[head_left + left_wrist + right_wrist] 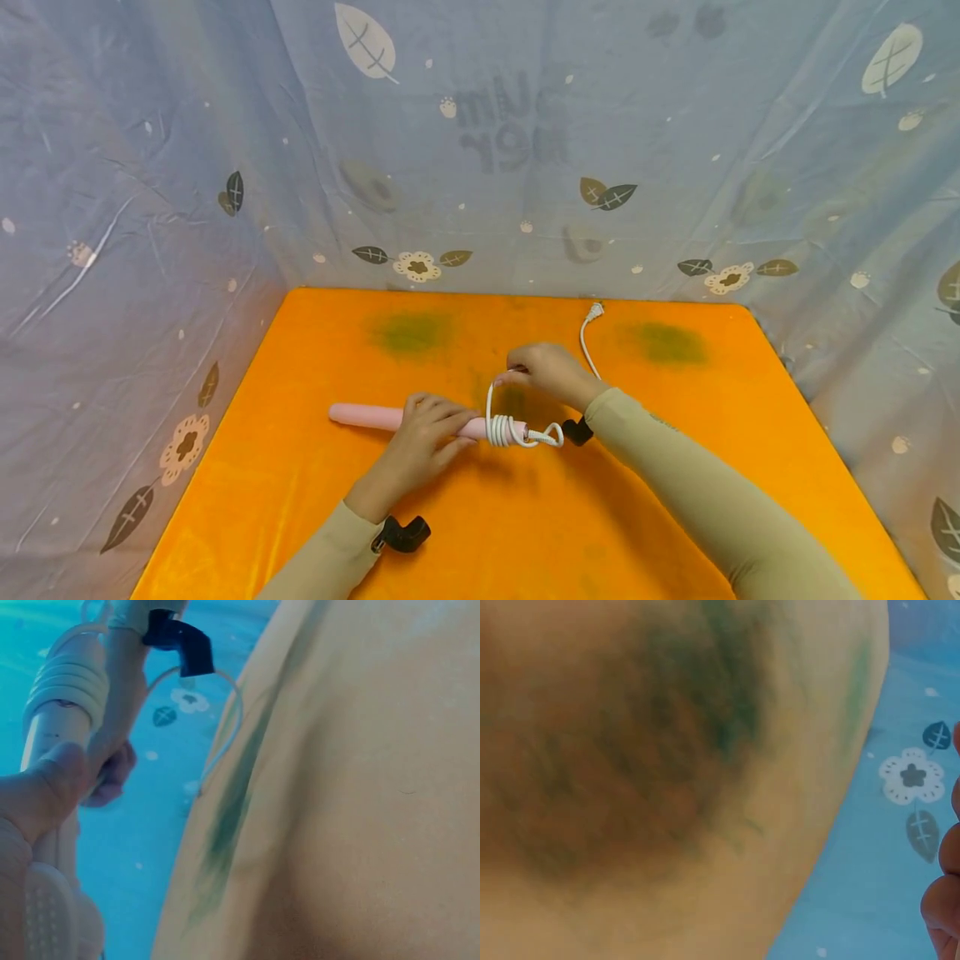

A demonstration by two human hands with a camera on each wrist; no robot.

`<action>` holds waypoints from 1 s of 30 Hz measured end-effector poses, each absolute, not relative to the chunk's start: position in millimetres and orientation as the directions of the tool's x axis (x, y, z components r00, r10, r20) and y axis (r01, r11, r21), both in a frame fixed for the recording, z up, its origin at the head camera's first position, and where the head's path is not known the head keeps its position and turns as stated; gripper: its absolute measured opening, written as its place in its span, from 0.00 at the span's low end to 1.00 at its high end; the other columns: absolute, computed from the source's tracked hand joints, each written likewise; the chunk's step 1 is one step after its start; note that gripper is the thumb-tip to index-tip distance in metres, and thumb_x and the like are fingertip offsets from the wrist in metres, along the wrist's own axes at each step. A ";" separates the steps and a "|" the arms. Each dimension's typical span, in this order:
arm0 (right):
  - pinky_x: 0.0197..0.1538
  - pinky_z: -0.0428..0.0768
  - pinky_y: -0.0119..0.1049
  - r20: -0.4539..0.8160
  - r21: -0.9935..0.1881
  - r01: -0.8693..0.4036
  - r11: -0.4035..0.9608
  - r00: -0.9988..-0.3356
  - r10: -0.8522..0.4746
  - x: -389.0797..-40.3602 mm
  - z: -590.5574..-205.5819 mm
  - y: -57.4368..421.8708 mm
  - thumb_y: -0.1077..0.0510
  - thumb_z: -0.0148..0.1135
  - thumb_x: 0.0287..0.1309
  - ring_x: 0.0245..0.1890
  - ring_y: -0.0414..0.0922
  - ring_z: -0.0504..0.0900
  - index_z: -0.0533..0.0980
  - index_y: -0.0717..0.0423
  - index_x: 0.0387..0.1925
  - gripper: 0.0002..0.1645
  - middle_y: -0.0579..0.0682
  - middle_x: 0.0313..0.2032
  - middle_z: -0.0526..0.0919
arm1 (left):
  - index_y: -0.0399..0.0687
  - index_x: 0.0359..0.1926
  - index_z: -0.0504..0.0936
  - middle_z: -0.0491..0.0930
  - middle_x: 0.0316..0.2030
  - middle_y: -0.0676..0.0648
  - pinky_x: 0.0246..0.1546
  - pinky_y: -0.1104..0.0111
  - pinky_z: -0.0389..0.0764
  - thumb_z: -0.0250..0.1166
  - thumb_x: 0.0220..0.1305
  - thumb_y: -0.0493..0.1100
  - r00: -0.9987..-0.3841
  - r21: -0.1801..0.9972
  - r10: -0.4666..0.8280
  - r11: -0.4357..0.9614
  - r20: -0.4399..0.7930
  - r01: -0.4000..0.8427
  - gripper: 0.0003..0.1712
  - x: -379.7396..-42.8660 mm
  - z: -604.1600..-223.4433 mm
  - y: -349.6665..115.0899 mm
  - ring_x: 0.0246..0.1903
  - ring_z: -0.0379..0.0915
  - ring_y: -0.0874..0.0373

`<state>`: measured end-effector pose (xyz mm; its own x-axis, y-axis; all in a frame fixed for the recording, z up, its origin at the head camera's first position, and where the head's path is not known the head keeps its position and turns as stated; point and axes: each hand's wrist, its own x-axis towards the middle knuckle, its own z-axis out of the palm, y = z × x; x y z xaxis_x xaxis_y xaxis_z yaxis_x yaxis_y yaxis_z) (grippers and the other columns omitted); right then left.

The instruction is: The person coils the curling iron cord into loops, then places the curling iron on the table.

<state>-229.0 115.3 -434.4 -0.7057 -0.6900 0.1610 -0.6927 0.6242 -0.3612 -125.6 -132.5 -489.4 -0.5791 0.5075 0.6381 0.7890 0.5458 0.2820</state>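
Observation:
A pink curling iron [367,416] lies crosswise in front of me, its corded end to the right. My left hand [427,433] grips it around the middle; the left wrist view shows the thumb [56,776] along its handle. Several turns of white cord [498,431] wrap the handle near that end, and a small loop sticks out beyond it. Above the wraps, my right hand [553,371] pinches the cord, which rises from the coil to its fingers. Only some right fingers [941,900] show at the edge of the right wrist view.
The cord's free end runs behind the right forearm to a white plug [596,310] near the table's back edge. An orange cloth [300,500] with greenish patches covers the table. Patterned curtains [487,125] enclose the back and sides. Black wrist mounts [405,534] sit on both wrists.

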 end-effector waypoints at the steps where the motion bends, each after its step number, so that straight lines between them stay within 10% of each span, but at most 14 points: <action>1: 0.25 0.64 0.29 0.149 -0.378 -0.682 0.626 -0.713 -0.686 -228.8 -436.7 115.4 0.37 0.61 0.59 0.17 0.33 0.62 0.70 0.43 0.19 0.21 0.36 0.16 0.65 | 0.47 0.51 0.84 0.82 0.45 0.52 0.51 0.53 0.61 0.73 0.54 0.47 -0.576 0.283 0.496 0.545 0.650 0.789 0.23 -126.2 -489.6 -132.4 0.45 0.73 0.55; 14: 0.23 0.63 0.29 0.176 -0.598 -0.590 0.543 -0.758 -0.628 -206.1 -465.0 114.1 0.55 0.58 0.67 0.17 0.36 0.63 0.71 0.50 0.18 0.19 0.41 0.15 0.65 | 0.46 0.50 0.84 0.82 0.45 0.50 0.49 0.47 0.57 0.75 0.49 0.44 -0.603 0.363 0.291 0.582 0.743 0.728 0.24 -130.9 -483.8 -132.4 0.45 0.73 0.51; 24: 0.25 0.77 0.38 0.286 -0.231 -0.689 0.687 -0.723 -0.629 -170.4 -480.8 104.7 0.53 0.59 0.67 0.18 0.40 0.76 0.75 0.48 0.40 0.04 0.42 0.23 0.79 | 0.45 0.50 0.85 0.83 0.43 0.48 0.48 0.50 0.56 0.77 0.48 0.41 -0.696 0.472 0.110 0.659 0.709 0.586 0.24 -138.3 -481.6 -131.9 0.43 0.72 0.49; 30: 0.13 0.68 0.35 0.298 -0.043 -0.746 0.664 -0.644 -0.704 -151.8 -484.1 102.0 0.56 0.64 0.61 0.10 0.41 0.68 0.71 0.51 0.39 0.10 0.43 0.15 0.68 | 0.48 0.53 0.83 0.83 0.44 0.47 0.48 0.50 0.56 0.75 0.52 0.42 -0.725 0.479 0.095 0.691 0.682 0.542 0.25 -142.3 -481.9 -132.5 0.44 0.71 0.48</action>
<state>-151.8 102.0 -484.1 -0.6443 -0.7045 0.2977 -0.7462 0.6644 -0.0427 -142.3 -132.5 -481.9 -0.7248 0.0953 0.6823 0.5416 0.6909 0.4789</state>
